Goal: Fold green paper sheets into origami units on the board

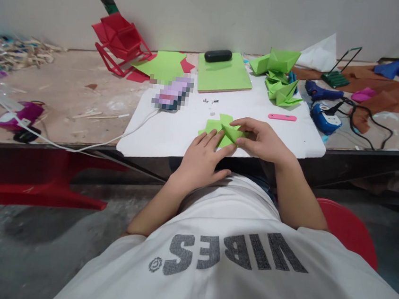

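A piece of folded green paper (225,125) lies near the front edge of a white board (183,131). My left hand (204,157) rests flat across its near left part, fingers stretched out and thumb apart. From the right, my right hand (263,139) pinches a raised pointed flap of the same paper between thumb and fingers. Parts of the paper are hidden under my fingers. Small dark scraps (210,101) lie just beyond it, and a pink flat-handled tool (282,117) lies to the right.
Behind stand a green pad (225,76) with a black case (218,55) on it, folded green paper shapes (281,79), and a red miniature chair (120,41). A glue gun (323,92) with a black cord lies right. A white cable (129,135) crosses the left side.
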`<state>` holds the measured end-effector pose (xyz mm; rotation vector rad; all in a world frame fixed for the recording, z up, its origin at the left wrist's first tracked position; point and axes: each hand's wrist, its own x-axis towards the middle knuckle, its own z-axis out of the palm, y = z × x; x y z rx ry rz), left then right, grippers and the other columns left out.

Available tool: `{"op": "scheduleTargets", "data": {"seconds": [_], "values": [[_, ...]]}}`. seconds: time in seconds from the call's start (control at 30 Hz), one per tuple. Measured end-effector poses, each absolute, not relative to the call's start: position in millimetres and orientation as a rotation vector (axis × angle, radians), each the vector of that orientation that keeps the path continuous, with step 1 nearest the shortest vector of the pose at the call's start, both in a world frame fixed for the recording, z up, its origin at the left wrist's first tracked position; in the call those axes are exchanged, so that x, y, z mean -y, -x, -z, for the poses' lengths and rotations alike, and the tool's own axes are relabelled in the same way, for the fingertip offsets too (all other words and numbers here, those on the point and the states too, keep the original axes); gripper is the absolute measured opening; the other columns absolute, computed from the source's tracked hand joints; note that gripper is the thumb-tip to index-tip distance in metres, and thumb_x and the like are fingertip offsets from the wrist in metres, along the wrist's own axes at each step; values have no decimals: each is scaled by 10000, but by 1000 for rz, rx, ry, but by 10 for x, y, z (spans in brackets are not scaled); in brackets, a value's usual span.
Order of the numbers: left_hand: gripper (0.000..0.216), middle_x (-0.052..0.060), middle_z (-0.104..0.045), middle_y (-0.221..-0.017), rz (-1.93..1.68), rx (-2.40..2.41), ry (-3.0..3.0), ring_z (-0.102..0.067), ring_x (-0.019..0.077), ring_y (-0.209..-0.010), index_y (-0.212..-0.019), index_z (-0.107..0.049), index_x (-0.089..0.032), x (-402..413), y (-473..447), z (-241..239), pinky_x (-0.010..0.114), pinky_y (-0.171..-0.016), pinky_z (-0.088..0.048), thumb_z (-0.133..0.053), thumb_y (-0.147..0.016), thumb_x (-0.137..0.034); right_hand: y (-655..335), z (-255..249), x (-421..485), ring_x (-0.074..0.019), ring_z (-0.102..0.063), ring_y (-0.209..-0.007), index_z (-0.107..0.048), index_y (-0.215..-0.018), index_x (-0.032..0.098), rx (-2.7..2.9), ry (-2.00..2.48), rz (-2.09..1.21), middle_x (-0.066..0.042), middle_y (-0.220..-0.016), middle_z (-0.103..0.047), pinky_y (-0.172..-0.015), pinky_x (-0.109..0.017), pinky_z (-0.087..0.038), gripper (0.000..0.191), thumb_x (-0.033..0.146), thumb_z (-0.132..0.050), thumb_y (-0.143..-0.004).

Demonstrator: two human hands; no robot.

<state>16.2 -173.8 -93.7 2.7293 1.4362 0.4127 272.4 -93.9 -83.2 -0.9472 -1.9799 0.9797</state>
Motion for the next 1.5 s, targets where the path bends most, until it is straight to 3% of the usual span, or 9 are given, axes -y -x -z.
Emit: {"op": "scheduleTargets", "data": {"seconds": [0.2, 0.4, 0.6, 0.77, 0.9, 1.07, 1.23, 1.5], "values": [[665, 221, -613, -1802, -466, -1377, -2694, -553, 479, -1732, -1645, -738, -275, 1698, -126, 904, 708, -1461, -426, -890, -1035, -493, -2687, 853, 861, -347, -826, -1282, -878, -1347, 254, 2023, 918, -1002, -115, -1380, -895, -1181, -538, -636, 427, 483, -870, -986], [512, 229, -540, -1782, -717, -1378, -2493, -562, 426, -1719, -1513, -705, -232, 1649, -93, 894, 614, -1359, -589, -830, -1070, -457, -2629, 812, 888, -327, -853, -1127, -887, -1322, 273, 1966, 913, -1113, -90, -1265, -921, -1042, -497, -691, 419, 518, -911, -983], [377, 239, -630, -1745, -663, -1442, -2468, -609, 432, -1649, -1337, -702, -202, 1622, -136, 886, 631, -1402, -527, -827, -1069, -435, -2626, 813, 873, -327, -847, -1178, -885, -1306, 259, 1979, 899, -1118, -97, -1294, -915, -1048, -488, -688, 425, 510, -912, -965], [396, 229, -718, -1609, -671, -1449, -2477, -656, 432, -1539, -1354, -710, -191, 1608, -167, 880, 633, -1347, -549, -810, -1071, -449, -2656, 845, 877, -343, -838, -1258, -877, -1334, 268, 2013, 947, -1005, -103, -1369, -903, -1136, -532, -663, 428, 453, -884, -948], [457, 218, -714, -1643, -634, -1440, -2486, -643, 426, -1550, -1401, -715, -189, 1616, -173, 855, 616, -1350, -529, -822, -1066, -481, -2685, 828, 923, -336, -820, -1227, -879, -1336, 254, 2030, 950, -969, -111, -1355, -896, -1029, -482, -660, 415, 450, -865, -970], [488, 176, -564, -1883, -532, -1523, -2492, -559, 454, -1650, -1380, -735, -231, 1658, -213, 789, 635, -1327, -501, -863, -1040, -557, -2692, 768, 975, -250, -748, -957, -865, -1301, 249, 1969, 939, -1117, -81, -1215, -885, -808, -384, -598, 447, 548, -915, -972], [471, 142, -692, -1749, -517, -1555, -2451, -572, 436, -1617, -1410, -730, -273, 1669, -255, 751, 606, -1303, -466, -827, -1065, -578, -2686, 758, 967, -274, -715, -959, -857, -1244, 236, 1936, 960, -1126, -103, -1170, -854, -756, -382, -557, 492, 613, -939, -939], [381, 154, -767, -1500, -546, -1483, -2367, -633, 420, -1445, -1273, -700, -247, 1505, -185, 679, 593, -1217, -495, -824, -1058, -535, -2715, 795, 908, -221, -634, -846, -829, -1255, 236, 1969, 1022, -1049, -35, -1001, -733, -770, -362, -503, 414, 450, -875, -904]]}}
